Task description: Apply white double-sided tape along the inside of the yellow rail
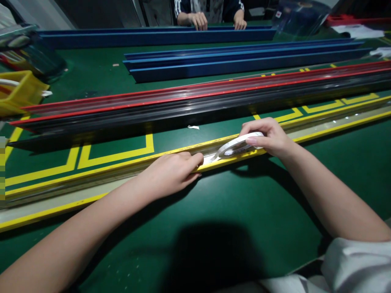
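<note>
A long channel strip with yellow edges (88, 200) runs slantwise across the table in front of me. My left hand (174, 171) is closed round its near edge, with fingers inside the channel by a short white stretch of tape (208, 159). Between the thumb and fingers of my right hand (270, 138) is a roll of white tape (235, 142). The roll stands tilted over the channel, its lower side at the tape in the groove. The fingertips of my left hand are partly hidden.
Behind the channel lie red and black strips (171, 101), then several blue strips (244, 61). Across the green table (238, 228), a co-worker's hands (200, 21) rest on another blue strip (152, 38). A yellow bin (27, 91) stands at left, a clear container (302, 18) at back right.
</note>
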### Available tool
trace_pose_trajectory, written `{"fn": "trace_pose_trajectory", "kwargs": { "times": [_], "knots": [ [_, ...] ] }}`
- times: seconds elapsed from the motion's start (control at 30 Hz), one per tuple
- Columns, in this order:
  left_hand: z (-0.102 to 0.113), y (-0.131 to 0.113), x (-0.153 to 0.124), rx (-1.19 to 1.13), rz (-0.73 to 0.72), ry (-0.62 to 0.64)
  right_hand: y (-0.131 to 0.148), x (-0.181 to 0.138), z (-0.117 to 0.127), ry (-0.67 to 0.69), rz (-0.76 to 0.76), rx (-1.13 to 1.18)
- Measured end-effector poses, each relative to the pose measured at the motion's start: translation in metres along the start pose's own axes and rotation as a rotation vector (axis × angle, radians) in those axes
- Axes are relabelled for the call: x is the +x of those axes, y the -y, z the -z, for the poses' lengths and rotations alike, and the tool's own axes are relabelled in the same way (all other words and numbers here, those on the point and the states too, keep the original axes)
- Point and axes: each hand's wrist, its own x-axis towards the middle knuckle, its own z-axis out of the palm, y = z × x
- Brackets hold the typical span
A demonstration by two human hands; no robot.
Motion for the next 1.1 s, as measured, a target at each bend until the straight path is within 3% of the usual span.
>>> {"fn": "trace_pose_trajectory", "kwargs": {
  "times": [1.1],
  "knots": [
    [0.0020, -0.0006, -0.0012, -0.025, 0.052, 0.018, -0.0072, -0.0005, 0.0005, -0.005, -0.039, 0.111]
  ]
}}
